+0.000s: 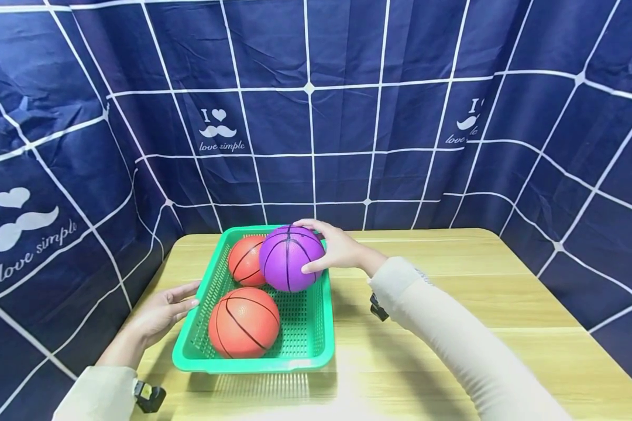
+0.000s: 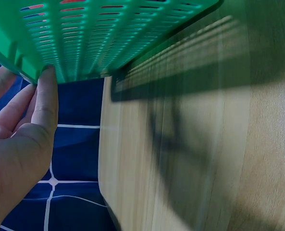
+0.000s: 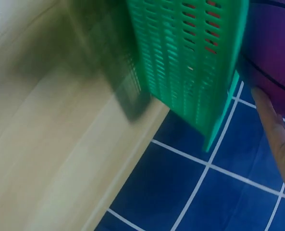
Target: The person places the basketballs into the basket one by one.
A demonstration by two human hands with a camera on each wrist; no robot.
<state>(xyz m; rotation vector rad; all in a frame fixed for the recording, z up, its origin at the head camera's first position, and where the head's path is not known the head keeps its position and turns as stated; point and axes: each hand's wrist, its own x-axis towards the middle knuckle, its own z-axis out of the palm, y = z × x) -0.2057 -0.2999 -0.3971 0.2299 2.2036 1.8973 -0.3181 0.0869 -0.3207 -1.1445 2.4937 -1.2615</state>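
Note:
A green plastic basket [image 1: 323, 327] with slotted walls stands on the table, holding two orange basketballs: a large one [image 1: 244, 323] in front and another [image 1: 245, 260] behind it. My right hand [image 1: 337, 245] grips a purple basketball [image 1: 289, 257] at the basket's back right, thumb on the near side and fingers over the far side. The ball partly hides the rear orange one; whether it touches the basket I cannot tell. At the basket's left rim, my left hand [image 1: 163, 313] holds the edge, with fingers [image 2: 46, 96] against the outer wall under the rim.
The light wooden table [image 1: 426, 304] extends to the right of the basket. A dark blue curtain [image 1: 342, 140] with white grid lines surrounds its back and sides. Both wrists carry small black devices, one [image 1: 150, 396] left and one [image 1: 378, 307] right.

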